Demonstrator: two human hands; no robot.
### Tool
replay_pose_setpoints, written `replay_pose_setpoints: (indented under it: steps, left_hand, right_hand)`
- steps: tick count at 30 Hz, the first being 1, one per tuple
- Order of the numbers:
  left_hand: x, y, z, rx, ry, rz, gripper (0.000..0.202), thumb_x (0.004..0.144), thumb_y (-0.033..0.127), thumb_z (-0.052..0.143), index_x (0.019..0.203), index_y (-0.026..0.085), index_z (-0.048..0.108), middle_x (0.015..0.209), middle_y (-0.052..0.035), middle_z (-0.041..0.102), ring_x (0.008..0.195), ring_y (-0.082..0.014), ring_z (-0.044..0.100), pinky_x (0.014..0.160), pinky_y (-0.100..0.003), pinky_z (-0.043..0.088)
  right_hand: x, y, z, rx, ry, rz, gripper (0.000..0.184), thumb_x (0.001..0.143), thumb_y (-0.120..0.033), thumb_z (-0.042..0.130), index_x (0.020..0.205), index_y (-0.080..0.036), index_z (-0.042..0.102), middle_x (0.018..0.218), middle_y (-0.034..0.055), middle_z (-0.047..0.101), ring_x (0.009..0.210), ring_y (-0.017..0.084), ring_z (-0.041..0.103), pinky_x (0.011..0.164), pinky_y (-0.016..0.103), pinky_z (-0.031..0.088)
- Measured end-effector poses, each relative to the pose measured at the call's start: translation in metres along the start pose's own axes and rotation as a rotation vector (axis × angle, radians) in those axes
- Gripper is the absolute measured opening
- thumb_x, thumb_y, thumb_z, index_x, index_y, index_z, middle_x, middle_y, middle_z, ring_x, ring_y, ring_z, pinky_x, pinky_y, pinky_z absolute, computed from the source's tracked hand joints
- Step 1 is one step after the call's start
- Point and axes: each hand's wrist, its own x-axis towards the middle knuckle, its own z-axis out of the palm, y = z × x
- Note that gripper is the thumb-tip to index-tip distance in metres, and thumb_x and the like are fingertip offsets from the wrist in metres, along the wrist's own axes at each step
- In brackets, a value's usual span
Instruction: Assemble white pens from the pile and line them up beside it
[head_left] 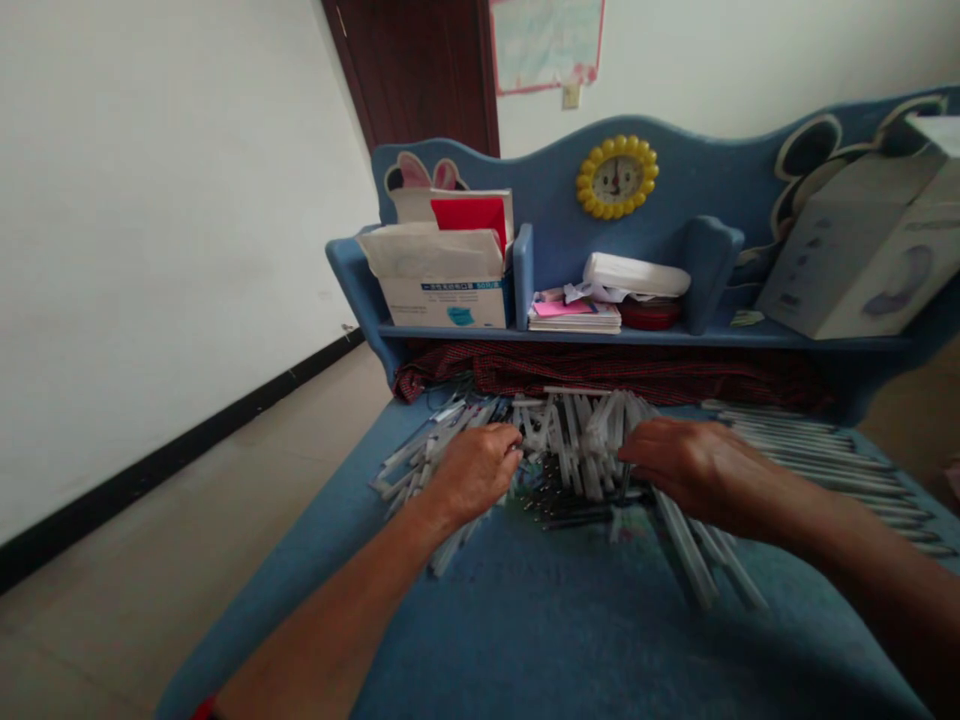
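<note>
My left hand [476,465] is closed in a pinch at the left of a loose heap of parts; whatever its fingertips hold is too small to name. My right hand [675,460] is curled down over the heap's right side, its fingertips partly hidden, so I cannot make out what they grip. Between the hands lie translucent plastic pen barrels [577,440], with small dark pen tips [555,500] in front of them. More pale barrels [420,455] spread beyond my left hand. Several long clear tubes [686,550] stick out below my right hand.
A row of slim pens [825,465] lies at the right. Behind the heap, a dark red checked cloth [600,370] lies under the blue shelf [645,338]. The shelf bears a mask box [450,300], papers [574,318] and a large white box [847,250]. The blue tabletop [510,630] extends towards me.
</note>
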Motion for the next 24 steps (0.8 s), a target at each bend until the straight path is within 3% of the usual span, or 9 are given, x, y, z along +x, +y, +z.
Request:
replay_pose_setpoints:
  steps: [3, 13, 20, 24]
  left_hand:
    - [0.0, -0.001, 0.001, -0.006, 0.013, 0.015, 0.012, 0.083, 0.017, 0.051, 0.082, 0.016, 0.063, 0.079, -0.0047, 0.065, 0.076, -0.0177, 0.061, 0.071, -0.028, 0.043]
    - [-0.001, 0.001, -0.003, 0.032, 0.002, 0.011, 0.016, 0.084, 0.021, 0.049, 0.084, 0.015, 0.064, 0.08, -0.0056, 0.066, 0.077, -0.0186, 0.062, 0.071, -0.029, 0.043]
    - [-0.001, -0.001, -0.008, 0.082, -0.028, -0.012, 0.018, 0.084, 0.021, 0.048, 0.085, 0.016, 0.065, 0.083, -0.0065, 0.067, 0.078, -0.0187, 0.062, 0.071, -0.028, 0.043]
    - [-0.002, -0.003, -0.016, 0.138, -0.101, -0.066, 0.016, 0.081, 0.021, 0.05, 0.079, 0.018, 0.066, 0.077, -0.0055, 0.067, 0.074, -0.0186, 0.061, 0.067, -0.028, 0.041]
  right_hand:
    - [0.015, -0.01, -0.002, 0.01, -0.16, 0.005, 0.022, 0.083, -0.005, 0.043, 0.08, -0.018, 0.06, 0.077, 0.003, 0.062, 0.068, 0.013, 0.053, 0.059, 0.026, 0.034]
    - [0.018, -0.019, 0.007, -0.028, -0.432, 0.109, 0.018, 0.082, -0.009, 0.048, 0.078, -0.019, 0.062, 0.075, 0.0033, 0.069, 0.065, 0.015, 0.061, 0.052, 0.027, 0.025]
    - [0.02, -0.025, 0.007, -0.066, -0.47, 0.086, 0.018, 0.086, -0.015, 0.046, 0.086, -0.019, 0.063, 0.078, 0.0058, 0.07, 0.069, 0.018, 0.065, 0.052, 0.026, 0.028]
    - [0.019, -0.028, 0.007, -0.061, -0.476, 0.064, 0.018, 0.084, -0.013, 0.048, 0.087, -0.02, 0.064, 0.077, 0.0059, 0.07, 0.071, 0.02, 0.067, 0.053, 0.027, 0.03]
